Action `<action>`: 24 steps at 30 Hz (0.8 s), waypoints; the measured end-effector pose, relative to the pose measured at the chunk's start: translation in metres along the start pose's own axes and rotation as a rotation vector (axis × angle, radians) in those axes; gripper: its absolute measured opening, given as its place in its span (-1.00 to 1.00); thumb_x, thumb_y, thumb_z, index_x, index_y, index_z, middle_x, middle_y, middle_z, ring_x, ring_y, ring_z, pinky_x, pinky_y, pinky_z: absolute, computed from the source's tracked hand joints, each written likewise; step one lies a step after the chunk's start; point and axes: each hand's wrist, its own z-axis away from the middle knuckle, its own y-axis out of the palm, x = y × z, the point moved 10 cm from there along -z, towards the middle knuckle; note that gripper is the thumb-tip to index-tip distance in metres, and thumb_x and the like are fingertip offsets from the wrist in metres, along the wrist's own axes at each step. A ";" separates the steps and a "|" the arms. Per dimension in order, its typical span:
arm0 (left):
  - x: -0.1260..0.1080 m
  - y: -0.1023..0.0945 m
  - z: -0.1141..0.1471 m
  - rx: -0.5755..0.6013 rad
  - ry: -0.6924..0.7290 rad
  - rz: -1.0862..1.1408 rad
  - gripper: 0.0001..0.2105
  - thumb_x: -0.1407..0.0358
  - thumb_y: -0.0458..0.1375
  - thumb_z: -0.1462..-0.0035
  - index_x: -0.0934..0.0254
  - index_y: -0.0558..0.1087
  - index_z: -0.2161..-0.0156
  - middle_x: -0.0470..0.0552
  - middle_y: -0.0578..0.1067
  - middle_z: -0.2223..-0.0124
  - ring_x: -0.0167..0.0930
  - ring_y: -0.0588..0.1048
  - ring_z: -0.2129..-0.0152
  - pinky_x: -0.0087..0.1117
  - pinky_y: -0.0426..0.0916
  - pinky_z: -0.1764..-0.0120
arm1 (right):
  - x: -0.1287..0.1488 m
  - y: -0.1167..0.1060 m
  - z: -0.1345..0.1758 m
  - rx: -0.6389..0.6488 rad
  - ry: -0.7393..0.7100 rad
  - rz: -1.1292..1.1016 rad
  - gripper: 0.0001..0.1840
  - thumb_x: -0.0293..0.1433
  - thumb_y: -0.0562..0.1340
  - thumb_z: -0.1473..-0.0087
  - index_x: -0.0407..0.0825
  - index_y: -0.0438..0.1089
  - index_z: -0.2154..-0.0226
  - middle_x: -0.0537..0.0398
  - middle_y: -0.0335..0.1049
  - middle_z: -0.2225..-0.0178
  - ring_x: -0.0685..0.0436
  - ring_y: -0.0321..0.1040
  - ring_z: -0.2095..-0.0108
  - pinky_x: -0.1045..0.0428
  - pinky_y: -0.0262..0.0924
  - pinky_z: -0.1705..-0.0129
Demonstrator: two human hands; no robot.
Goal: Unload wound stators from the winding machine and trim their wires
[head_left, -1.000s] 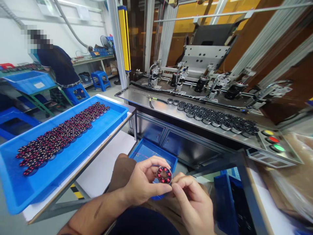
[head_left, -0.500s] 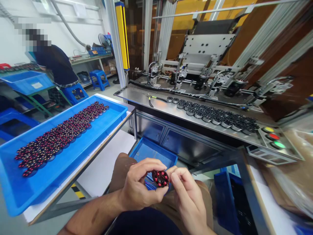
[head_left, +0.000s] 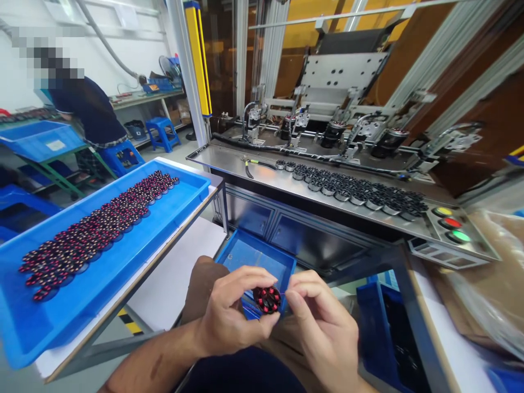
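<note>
My left hand [head_left: 229, 311] holds a small round motor stator [head_left: 267, 299], black with red coil parts on its face, between thumb and fingers over my lap. The stator is tilted so that its face shows to me. Just to its right, my right hand [head_left: 321, 319] is closed in a pinch. A thin reddish wire [head_left: 283, 294] runs from the stator's edge to these fingertips. Many similar stators [head_left: 102, 226] with red spots lie packed in rows in the long blue tray [head_left: 164, 229] on my left.
On the machine's metal ledge [head_left: 229, 158] ahead lie pliers [head_left: 248, 166] and rows of dark metal-rimmed rings [head_left: 352, 188]. Coloured buttons [head_left: 450, 222] sit at its right end. A blue bin [head_left: 262, 256] stands below. A person [head_left: 88, 106] works at the back left.
My right hand has drawn away from the stator to the right, and the thin wire now shows between them. The left hand still holds the stator. The view has shifted slightly.
</note>
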 end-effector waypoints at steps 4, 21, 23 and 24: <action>0.013 -0.001 0.003 -0.027 -0.082 0.155 -0.55 0.49 0.35 0.14 0.22 0.50 0.06 0.08 0.60 0.17 -0.30 0.55 0.20 -0.33 0.49 0.13 | -0.020 0.001 0.002 0.006 0.154 -0.094 -0.73 -0.29 0.25 -0.17 -0.01 0.36 0.52 0.11 0.28 0.49 -0.05 0.26 0.45 0.06 0.22 0.41; 0.008 -0.006 -0.004 -0.015 -0.059 0.114 -0.58 0.50 0.33 0.12 0.24 0.50 0.08 0.07 0.60 0.19 -0.33 0.56 0.23 -0.36 0.48 0.17 | -0.018 0.010 0.008 0.060 0.158 -0.197 -0.82 -0.29 0.30 -0.13 0.00 0.46 0.45 0.09 0.37 0.50 -0.07 0.34 0.45 0.07 0.29 0.41; 0.005 -0.003 -0.004 0.007 -0.033 0.080 -0.55 0.52 0.32 0.14 0.23 0.49 0.06 0.05 0.60 0.19 -0.34 0.56 0.23 -0.38 0.48 0.17 | -0.016 0.012 0.006 0.076 0.142 -0.202 -0.83 -0.30 0.29 -0.14 0.01 0.47 0.45 0.09 0.38 0.49 -0.06 0.35 0.45 0.08 0.29 0.41; 0.003 -0.002 -0.004 0.014 -0.020 0.070 -0.53 0.53 0.32 0.15 0.23 0.48 0.06 0.04 0.60 0.19 -0.34 0.56 0.23 -0.38 0.49 0.17 | -0.015 0.011 0.006 0.070 0.125 -0.195 -0.82 -0.30 0.29 -0.15 0.01 0.46 0.46 0.10 0.38 0.50 -0.05 0.35 0.45 0.09 0.29 0.41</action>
